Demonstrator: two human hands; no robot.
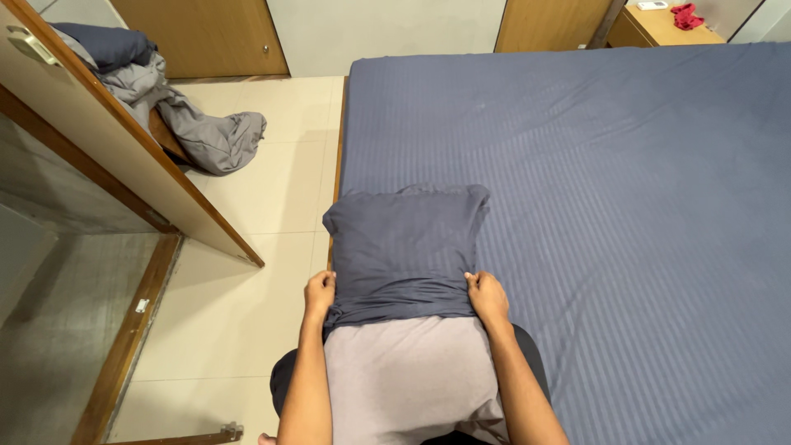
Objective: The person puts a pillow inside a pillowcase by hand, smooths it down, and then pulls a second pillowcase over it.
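Observation:
A grey pillow (408, 375) stands on end against me at the bed's near left corner. A dark blue pillowcase (404, 243) covers its upper half, bunched at the open end. My left hand (319, 294) grips the case's left edge and my right hand (486, 295) grips its right edge, both at the line where blue meets grey. The pillow's top end is hidden inside the case and rests on the bed.
The bed, covered by a dark blue striped sheet (626, 189), fills the right side. A pile of grey and blue bedding (177, 111) lies on a chair at the upper left. An open wooden door (107, 140) stands to the left over a beige tiled floor (247, 206). A wooden side table (659, 25) stands at the far right.

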